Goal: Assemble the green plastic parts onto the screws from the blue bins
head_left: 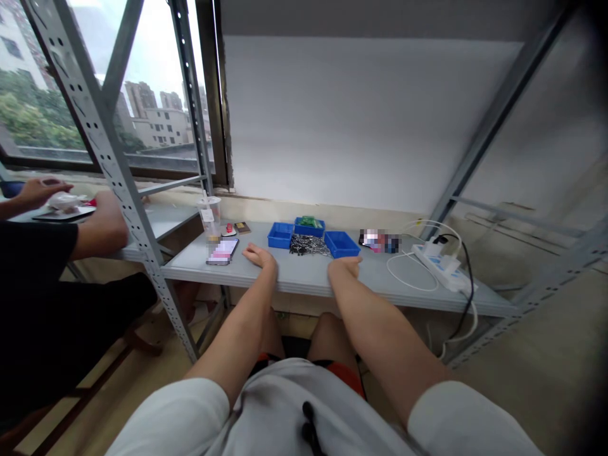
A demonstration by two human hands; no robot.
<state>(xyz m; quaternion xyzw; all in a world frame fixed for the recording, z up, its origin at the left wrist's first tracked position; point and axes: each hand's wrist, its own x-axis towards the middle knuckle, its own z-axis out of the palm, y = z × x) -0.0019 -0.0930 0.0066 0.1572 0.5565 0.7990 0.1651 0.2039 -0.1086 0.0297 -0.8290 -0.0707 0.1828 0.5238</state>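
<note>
My left hand rests on the grey tabletop near its front edge, fingers loosely curled, with nothing visible in it. On the right, my right hand lies at the edge in a loose fist, just in front of a blue tray; nothing shows in it. Between and beyond the hands is a pile of small metal pieces, dark and silvery, too small to name. Another blue tray stands to its left. Behind it, a third blue tray holds green packets.
Left of my hands lie a phone and a plastic drink cup with a straw. A power strip with plugs and cables occupies the right side. Metal shelf posts flank the table. A co-worker's arm is at the far left.
</note>
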